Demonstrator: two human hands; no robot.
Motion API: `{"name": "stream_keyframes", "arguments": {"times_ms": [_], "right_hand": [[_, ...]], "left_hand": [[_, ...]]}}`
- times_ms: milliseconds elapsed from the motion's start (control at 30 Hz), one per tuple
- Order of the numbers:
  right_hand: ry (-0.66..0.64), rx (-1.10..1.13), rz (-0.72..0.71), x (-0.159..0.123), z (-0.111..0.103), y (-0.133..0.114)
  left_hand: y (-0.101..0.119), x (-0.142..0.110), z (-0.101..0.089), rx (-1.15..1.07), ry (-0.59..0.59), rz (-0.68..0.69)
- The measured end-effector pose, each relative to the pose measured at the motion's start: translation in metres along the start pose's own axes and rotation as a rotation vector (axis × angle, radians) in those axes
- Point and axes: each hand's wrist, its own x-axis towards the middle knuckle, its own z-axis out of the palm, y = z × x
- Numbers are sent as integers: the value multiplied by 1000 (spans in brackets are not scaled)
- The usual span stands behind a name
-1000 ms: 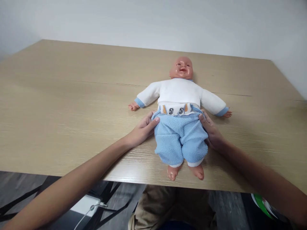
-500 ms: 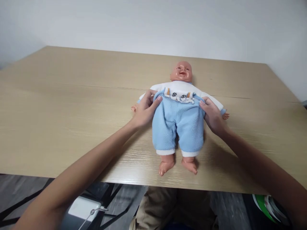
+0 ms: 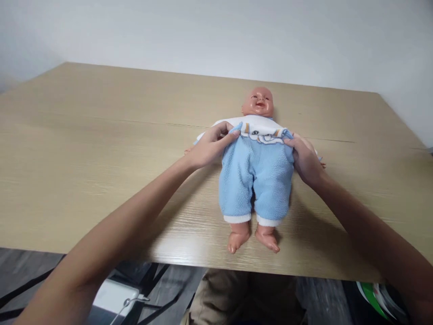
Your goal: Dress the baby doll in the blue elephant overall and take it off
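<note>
A baby doll (image 3: 260,103) lies face up on the wooden table, its feet toward me. It wears a white top (image 3: 255,121) and fuzzy blue overalls (image 3: 255,176) with white cuffs and an embroidered animal face on the bib. My left hand (image 3: 214,143) pinches the overalls' upper edge at the doll's waist side, fingers behind the cloth and thumb in front. On the opposite side, my right hand (image 3: 306,158) grips the same edge. The bib folds partly over the top, and my hands cover most of the doll's sleeves. Its bare feet stick out below the cuffs.
The wooden table (image 3: 111,180) spreads wide on both sides, with a seam across it and a white wall (image 3: 216,36) behind. Below the front edge are a white device with a cable (image 3: 115,298), black metal legs, and a green and white round object (image 3: 375,298).
Both hands have pulled the overalls up from the doll's waist to its chest. The trouser legs have straightened and more of the ankles shows. Lately the hands have shifted slightly right.
</note>
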Motion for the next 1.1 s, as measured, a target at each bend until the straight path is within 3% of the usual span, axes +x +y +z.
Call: {"name": "stream_keyframes", "arguments": {"times_ms": [133,267,433,533,633,733,800,867,967,1033,1100], "right_hand": [[99,7,100,9,1,14],[11,133,232,-4,3,21],[-35,265,321,-10,3,20],[-126,178,237,-7,-6,22],[-150,4,126,-11,-15,24],[-93,79,156,-18,-11,23],[-76,221,236,-21,-3,21],[-107,301,304,-20,3,20],[-176,250,252,-13,-2,20],[-199,149,169,-8,-15,22],[-248,31,127,-6,-32,24]], "left_hand": [[-18,0,4,-76,39,-113],[-37,-15,3,-236,51,-141],[-41,-22,4,-476,57,-168],[-40,-23,-5,-324,44,-146],[-39,-25,-20,-122,-99,-63],[-39,-26,-26,-66,-222,2],[-42,-26,-24,-53,-209,17],[-46,-27,-18,-45,-114,0],[-52,-28,-14,-32,43,-56],[-53,-27,-17,-13,38,-59],[-51,-27,-23,-12,-58,-27]]}}
